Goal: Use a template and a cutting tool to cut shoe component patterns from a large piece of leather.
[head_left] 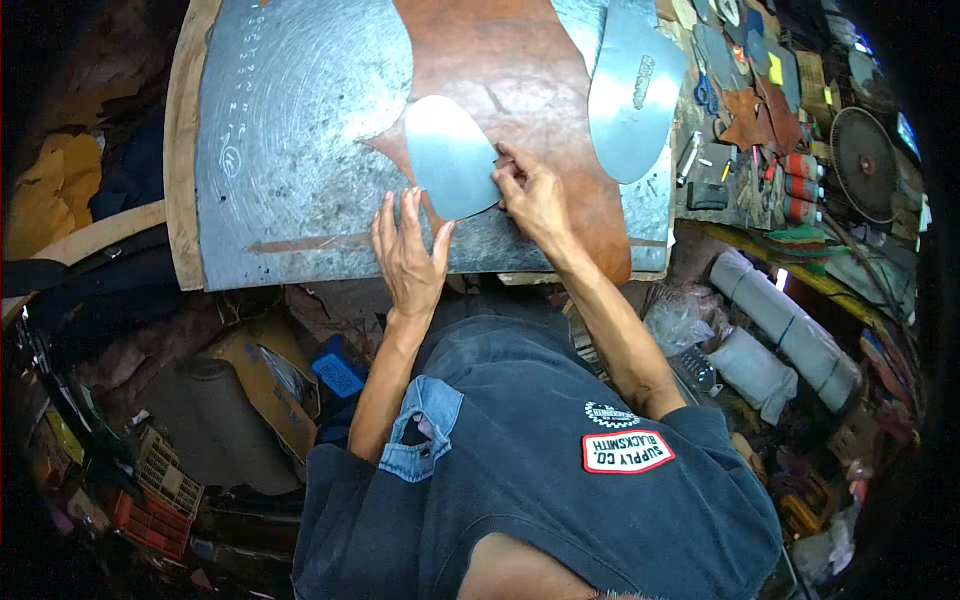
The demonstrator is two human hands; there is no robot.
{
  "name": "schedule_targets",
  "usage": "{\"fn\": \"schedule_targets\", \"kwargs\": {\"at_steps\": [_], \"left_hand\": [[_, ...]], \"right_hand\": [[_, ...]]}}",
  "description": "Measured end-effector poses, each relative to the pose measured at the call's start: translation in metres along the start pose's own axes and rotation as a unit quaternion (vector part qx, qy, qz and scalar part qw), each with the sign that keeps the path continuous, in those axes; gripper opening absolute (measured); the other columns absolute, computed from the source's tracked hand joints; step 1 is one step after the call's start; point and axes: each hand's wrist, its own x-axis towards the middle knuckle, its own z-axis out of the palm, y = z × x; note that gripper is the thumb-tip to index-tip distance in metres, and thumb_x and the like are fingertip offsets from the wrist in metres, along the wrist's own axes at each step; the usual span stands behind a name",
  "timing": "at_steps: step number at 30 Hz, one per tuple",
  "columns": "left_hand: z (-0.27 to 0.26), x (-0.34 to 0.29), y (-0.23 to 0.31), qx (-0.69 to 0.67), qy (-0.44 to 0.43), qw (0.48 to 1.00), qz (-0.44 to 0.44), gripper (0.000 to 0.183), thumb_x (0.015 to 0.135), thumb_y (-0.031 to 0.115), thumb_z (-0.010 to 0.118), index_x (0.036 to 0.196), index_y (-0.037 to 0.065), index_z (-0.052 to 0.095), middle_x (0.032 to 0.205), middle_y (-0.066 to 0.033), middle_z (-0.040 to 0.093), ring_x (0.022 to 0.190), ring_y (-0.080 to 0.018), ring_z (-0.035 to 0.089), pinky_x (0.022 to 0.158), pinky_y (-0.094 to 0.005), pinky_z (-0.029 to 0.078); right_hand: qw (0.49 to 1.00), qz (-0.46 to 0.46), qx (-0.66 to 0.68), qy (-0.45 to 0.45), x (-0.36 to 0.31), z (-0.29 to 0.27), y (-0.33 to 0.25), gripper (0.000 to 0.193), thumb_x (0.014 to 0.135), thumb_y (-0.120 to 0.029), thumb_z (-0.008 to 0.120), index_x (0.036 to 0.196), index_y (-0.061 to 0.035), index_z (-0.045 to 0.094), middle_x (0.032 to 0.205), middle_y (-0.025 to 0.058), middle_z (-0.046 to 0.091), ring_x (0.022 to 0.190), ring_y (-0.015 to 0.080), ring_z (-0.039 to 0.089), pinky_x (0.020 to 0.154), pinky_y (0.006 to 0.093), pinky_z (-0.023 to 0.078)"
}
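Observation:
A smooth grey oval template (450,160) lies flat on a piece of brown leather (510,70), which is spread over the scratched metal tabletop (290,110). My left hand (410,255) is open at the template's lower left, fingers stretched out and the fingertips by its edge and a narrow strip of leather. On the other side, my right hand (533,200) is closed at the template's right edge. Its fingers are pinched together around something small and dark that I cannot make out. A second, larger grey template (640,95) rests to the right, partly over the leather.
A wooden edge (183,150) borders the table on the left. At right, a side bench holds blue-handled scissors (706,92), leather scraps (745,118), red-labelled spools (803,187) and a round fan (863,165). Wrapped rolls (785,325) lie below it. A blue basket (338,375) is under the table.

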Motion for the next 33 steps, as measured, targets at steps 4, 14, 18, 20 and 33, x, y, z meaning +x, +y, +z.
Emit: {"fn": "schedule_targets", "kwargs": {"at_steps": [4, 14, 18, 20, 33], "left_hand": [[0.005, 0.0, 0.001, 0.019, 0.005, 1.0, -0.008, 0.063, 0.084, 0.021, 0.073, 0.137, -0.001, 0.046, 0.133, -0.0156, 0.056, 0.133, -0.0372, 0.041, 0.11, -0.0531, 0.029], [0.01, -0.003, 0.008, 0.051, 0.021, 0.998, -0.017, 0.065, 0.085, 0.02, 0.072, 0.138, -0.001, 0.042, 0.133, -0.0145, 0.056, 0.133, -0.0387, 0.041, 0.109, -0.0555, 0.03], [0.011, -0.003, 0.01, 0.047, 0.017, 0.998, -0.028, 0.065, 0.085, 0.02, 0.072, 0.138, -0.002, 0.041, 0.133, -0.0145, 0.056, 0.133, -0.0383, 0.041, 0.11, -0.0549, 0.029], [0.01, -0.003, 0.01, -0.002, 0.03, 0.998, -0.049, 0.064, 0.085, 0.018, 0.071, 0.138, -0.003, 0.042, 0.133, -0.0149, 0.056, 0.134, -0.0374, 0.041, 0.111, -0.0543, 0.026], [0.01, 0.009, 0.024, -0.224, 0.075, 0.96, -0.15, 0.065, 0.088, 0.01, 0.067, 0.142, -0.004, 0.034, 0.127, -0.0173, 0.057, 0.128, -0.0284, 0.046, 0.111, -0.0464, 0.03]], "right_hand": [[0.999, -0.034, -0.034, -0.002, -0.005, -0.006, -0.008, 0.038, 0.087, -0.007, 0.062, 0.124, 0.0023, 0.059, 0.097, 0.0184, 0.067, 0.087, 0.0295, 0.067, 0.079, 0.0375, 0.053], [0.959, -0.142, -0.244, -0.031, -0.031, -0.022, -0.008, 0.039, 0.086, -0.015, 0.066, 0.124, -0.0097, 0.059, 0.093, 0.0153, 0.059, 0.08, 0.0359, 0.064, 0.068, 0.0456, 0.053], [0.954, -0.148, -0.259, -0.03, -0.031, -0.02, -0.002, 0.039, 0.086, -0.015, 0.066, 0.124, -0.0094, 0.061, 0.091, 0.0139, 0.059, 0.078, 0.0341, 0.064, 0.066, 0.0435, 0.053], [0.953, -0.159, -0.257, -0.03, -0.03, -0.019, 0.0, 0.039, 0.086, -0.015, 0.066, 0.124, -0.0094, 0.061, 0.09, 0.0139, 0.059, 0.077, 0.0339, 0.064, 0.066, 0.0433, 0.053], [0.951, -0.177, -0.251, -0.03, -0.028, -0.024, 0.003, 0.036, 0.086, -0.016, 0.067, 0.121, -0.0093, 0.063, 0.09, 0.0134, 0.057, 0.076, 0.0331, 0.063, 0.066, 0.0439, 0.052]]}}
